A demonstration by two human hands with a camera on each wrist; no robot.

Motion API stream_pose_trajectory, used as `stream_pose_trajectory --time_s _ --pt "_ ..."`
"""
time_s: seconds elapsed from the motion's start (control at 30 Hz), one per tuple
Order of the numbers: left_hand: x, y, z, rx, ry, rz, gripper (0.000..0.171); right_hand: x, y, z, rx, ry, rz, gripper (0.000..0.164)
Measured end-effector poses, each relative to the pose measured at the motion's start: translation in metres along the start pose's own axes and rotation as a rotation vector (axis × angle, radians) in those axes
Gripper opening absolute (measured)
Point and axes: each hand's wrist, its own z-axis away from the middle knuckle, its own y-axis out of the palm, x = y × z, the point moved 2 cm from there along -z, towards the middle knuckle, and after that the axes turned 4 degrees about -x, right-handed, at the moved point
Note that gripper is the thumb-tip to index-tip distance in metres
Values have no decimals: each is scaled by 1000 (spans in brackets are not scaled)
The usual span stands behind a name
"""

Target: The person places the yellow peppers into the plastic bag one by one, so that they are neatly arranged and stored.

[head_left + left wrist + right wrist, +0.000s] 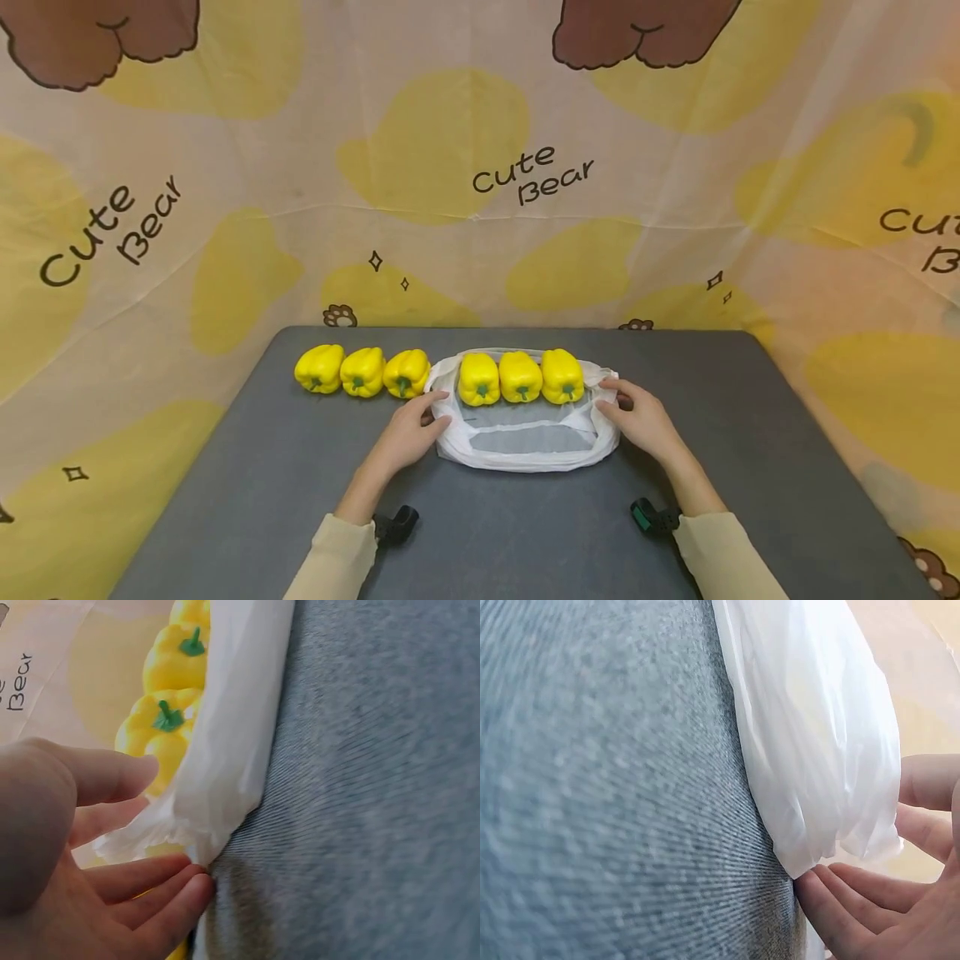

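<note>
A white plastic bag (525,461) lies on the table with its mouth spread wide. Inside its rim, three yellow bell peppers (520,377) with green stems stand in a row along the far side. My left hand (411,432) is at the bag's left edge, fingertips touching the plastic (232,712) low by the table and thumb held apart. At the opposite edge my right hand (642,419) touches the bag with fairly straight fingers, as the right wrist view shows along the plastic's lower edge (817,750). Part of the left index finger is hidden behind the bag.
Three more yellow bell peppers (363,372) form a row left of the bag, the nearest one right by its rim. The grey table (510,533) ends at a patterned cloth backdrop (472,275). Black wrist devices (397,525) sit below both hands.
</note>
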Motion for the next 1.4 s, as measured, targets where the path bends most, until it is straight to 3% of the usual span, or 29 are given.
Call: stream_pose_trajectory --time_s 0.47,0.7,0.9,1.1,1.4 --pt "-15 -26 6 21 23 -90 38 1 4 -4 28 -11 -2 46" --pt "-25 -38 13 75 21 -201 37 -1 5 -4 30 -20 -14 46" --pt "-29 -49 14 86 46 -171 35 -2 4 -1 26 -4 -11 47" --pt "-25 -67 13 47 37 -132 38 -1 2 1 30 9 -3 46" --pt "-8 -99 7 -97 83 -110 35 -1 3 1 31 11 -1 47"
